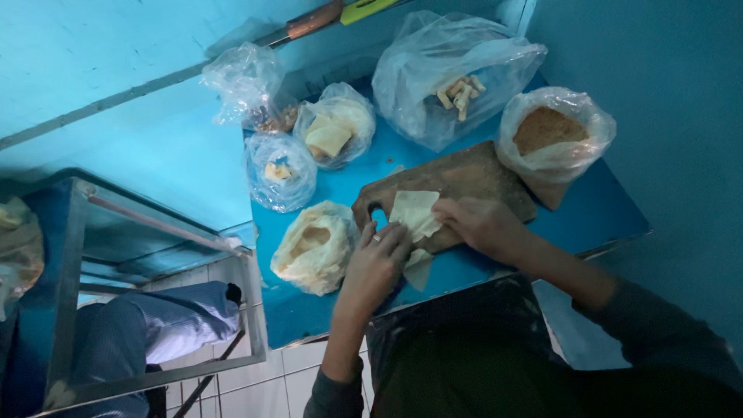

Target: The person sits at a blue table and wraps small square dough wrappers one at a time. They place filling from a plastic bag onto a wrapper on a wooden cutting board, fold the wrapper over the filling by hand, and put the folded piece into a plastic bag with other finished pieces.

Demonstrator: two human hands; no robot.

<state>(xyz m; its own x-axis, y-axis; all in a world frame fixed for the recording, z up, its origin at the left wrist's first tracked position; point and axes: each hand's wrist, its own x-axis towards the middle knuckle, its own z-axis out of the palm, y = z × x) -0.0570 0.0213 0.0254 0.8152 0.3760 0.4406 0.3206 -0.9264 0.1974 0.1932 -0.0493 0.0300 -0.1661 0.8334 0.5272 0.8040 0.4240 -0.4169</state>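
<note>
While left hand (379,259) rests loosely curled, right hand (476,220) pinches pale wrapper sheet (414,213) on board (480,178).

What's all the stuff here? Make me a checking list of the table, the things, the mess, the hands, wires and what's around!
Surface: blue table, mostly covered.
Job's things: pale thin wrapper on a brown cutting board.
Clutter: plastic bag of crumbs; bag of small rolls; bag of flat sheets; small bag; open bag of pale dough; another bag at the back.
Grippers: left hand and right hand both touch the wrapper.
Cables: nothing seen.
Surroundings: blue wall, white tiled floor, metal frame, another person's sleeve.
</note>
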